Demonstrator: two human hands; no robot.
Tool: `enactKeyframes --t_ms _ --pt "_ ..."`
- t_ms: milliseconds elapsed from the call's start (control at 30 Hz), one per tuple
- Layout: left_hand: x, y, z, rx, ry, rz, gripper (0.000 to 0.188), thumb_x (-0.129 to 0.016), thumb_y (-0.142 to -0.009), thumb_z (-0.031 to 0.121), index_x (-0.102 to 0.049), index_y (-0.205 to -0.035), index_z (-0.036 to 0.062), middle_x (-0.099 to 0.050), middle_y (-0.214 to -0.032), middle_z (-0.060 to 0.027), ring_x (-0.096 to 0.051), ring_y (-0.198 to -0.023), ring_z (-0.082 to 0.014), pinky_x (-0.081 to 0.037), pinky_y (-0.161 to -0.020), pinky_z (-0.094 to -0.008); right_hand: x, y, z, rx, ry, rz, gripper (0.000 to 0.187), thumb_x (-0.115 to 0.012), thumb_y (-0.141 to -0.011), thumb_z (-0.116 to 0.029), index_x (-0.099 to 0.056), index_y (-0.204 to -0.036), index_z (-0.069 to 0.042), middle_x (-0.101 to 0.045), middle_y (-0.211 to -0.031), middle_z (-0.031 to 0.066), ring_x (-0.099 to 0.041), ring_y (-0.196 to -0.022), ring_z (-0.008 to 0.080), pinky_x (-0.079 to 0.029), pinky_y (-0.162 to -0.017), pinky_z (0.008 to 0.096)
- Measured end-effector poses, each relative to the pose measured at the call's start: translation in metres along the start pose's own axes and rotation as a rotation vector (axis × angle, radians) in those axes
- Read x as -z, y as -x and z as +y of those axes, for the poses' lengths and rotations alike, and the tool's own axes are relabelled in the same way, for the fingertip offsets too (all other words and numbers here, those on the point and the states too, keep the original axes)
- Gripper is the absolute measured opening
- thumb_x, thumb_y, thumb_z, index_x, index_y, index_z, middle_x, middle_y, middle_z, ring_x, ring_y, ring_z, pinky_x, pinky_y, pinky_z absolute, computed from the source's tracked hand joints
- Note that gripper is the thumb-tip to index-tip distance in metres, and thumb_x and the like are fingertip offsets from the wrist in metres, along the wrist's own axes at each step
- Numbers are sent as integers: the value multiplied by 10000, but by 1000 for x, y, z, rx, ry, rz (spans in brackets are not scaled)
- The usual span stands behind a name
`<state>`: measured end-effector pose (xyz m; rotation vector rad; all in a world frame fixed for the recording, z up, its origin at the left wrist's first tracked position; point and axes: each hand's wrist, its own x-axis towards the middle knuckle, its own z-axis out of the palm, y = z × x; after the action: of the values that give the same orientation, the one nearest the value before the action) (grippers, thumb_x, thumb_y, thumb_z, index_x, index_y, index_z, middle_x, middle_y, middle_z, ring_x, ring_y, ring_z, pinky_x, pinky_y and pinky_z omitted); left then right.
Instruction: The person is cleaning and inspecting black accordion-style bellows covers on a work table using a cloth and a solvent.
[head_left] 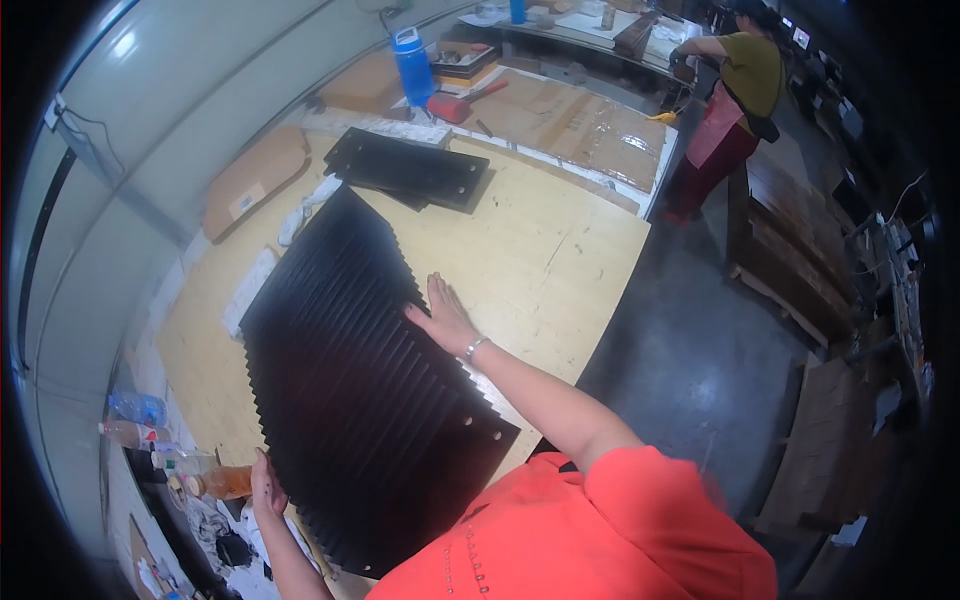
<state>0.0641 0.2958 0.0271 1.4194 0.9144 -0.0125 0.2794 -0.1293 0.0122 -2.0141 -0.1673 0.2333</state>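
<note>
A fanned stack of dark, almost black flat boards (345, 370) slants across the table in front of me. Their staggered ends make saw-toothed steps along both long sides, and two round holes show near the lower right corner of the stack. My right hand (445, 318) lies along the right side, fingers stretched out and thumb at the boards' edge. At the lower left side, my left hand (265, 487) rests against the stepped edges with its fingers pointing up and extended, partly seen edge-on. Neither hand is wrapped round a board.
Beyond the stack lie more dark boards with holes (410, 165). A brown rounded panel (258, 182), a blue jug (411, 68) and a red mallet (452, 107) are farther back. Several bottles (220, 482) stand at the left. Another person (735, 100) works at the far right.
</note>
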Motion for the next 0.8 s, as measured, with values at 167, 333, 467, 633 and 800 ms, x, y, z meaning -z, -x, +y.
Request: enactKeyframes --t_ms 167,333,467,633,800 --pt "1 -18 -5 -65 56 -223 560 -465 -1006 432 -502 -1348 -11 -580 -1333 -135 -543 -1227 -281 -391 -1077 -409 -47 -6 7 7 91 -88 1083 -458 -880 -696 -38 -1515 74 -5 -1609 232 14 -1504 310 -48 -1221 389" --pt "10 -11 -8 -53 -14 -186 580 -502 -982 463 -504 -1351 15 -578 -1333 -121 -542 -1221 -273 -414 -1059 -410 -31 -3 11 85 44 -133 1034 -442 -911 -655 -51 -1505 96 -37 -1595 268 -16 -1500 332 -52 -1222 390" --pt "45 19 -31 -169 9 -100 755 -410 -981 577 -336 -1469 6 -359 -1522 -155 -335 -1401 -292 -211 -1171 -415 18 35 21 169 27 -82 1058 -606 -856 -557 -81 -1502 96 -67 -1584 291 -54 -1493 363 -67 -1222 397" --pt "77 110 -105 2 113 -51 895 -346 -950 680 -206 -1526 9 -233 -1588 -172 -210 -1473 -305 -148 -1196 -426 29 134 48 188 96 -207 1229 -788 -696 -505 -74 -1510 77 -43 -1596 266 -78 -1492 365 -120 -1215 391" --pt "35 153 -152 -25 403 -97 687 -436 -988 544 -378 -1453 41 -477 -1436 -153 -499 -1284 -313 -383 -1105 -456 -19 168 36 73 71 -153 1180 -825 -689 -419 -128 -1497 85 -123 -1582 259 -131 -1482 358 -171 -1211 379"
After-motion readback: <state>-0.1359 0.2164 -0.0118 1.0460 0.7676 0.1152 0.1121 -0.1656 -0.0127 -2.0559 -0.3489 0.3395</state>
